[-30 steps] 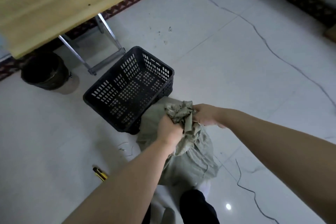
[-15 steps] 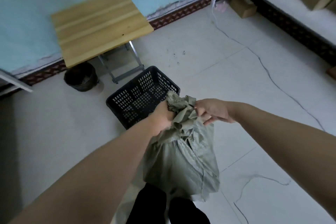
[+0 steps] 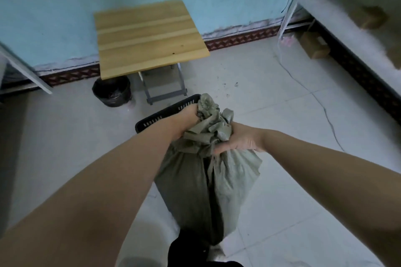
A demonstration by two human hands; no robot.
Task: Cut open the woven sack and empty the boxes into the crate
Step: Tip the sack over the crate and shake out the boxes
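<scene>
woven sack (image 3: 208,184): grey-green, crumpled neck, upright
floor (image 3: 282,136): pale glossy tiles, cracked
crate (image 3: 167,112): black perforated plastic
left hand (image 3: 186,119), right hand (image 3: 240,140): both fisted on sack neck

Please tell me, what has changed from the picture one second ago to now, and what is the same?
The sack has been raised: before it slumped on the floor beside the crate, now it hangs upright and hides most of the crate. The view has also tilted up towards the wall. Both the left hand and the right hand stay clenched on the sack's bunched mouth. The crate, wooden table and bin have not moved.
</scene>
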